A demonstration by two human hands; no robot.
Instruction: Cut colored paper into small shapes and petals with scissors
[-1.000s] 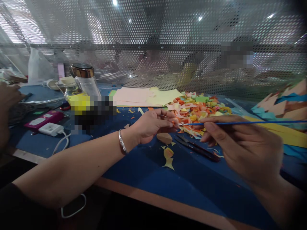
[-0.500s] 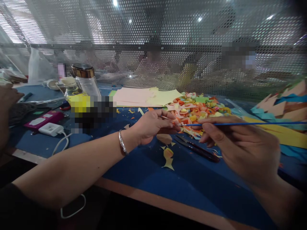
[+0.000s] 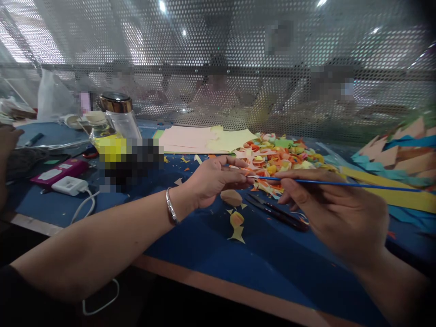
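Observation:
My right hand pinches a thin blue stick that lies level, its tip pointing left. My left hand, with a silver bangle at the wrist, holds a small orange paper strip between fingertips right at the stick's tip. Just behind both hands lies a heap of coloured paper curls. Below my left hand lie a tan paper piece and a yellow-orange paper cutout on the blue mat.
Dark scissors lie under my right hand. Pale paper sheets sit at the back, a gold-lidded jar and a charger to the left, coloured paper strips to the right. A perforated screen walls off the rear; another person's hand is at far left.
The view has shifted slightly, and the stick now slopes down to the right. Both hands stay together at the paper strip, with my fingers shifting slightly on it.

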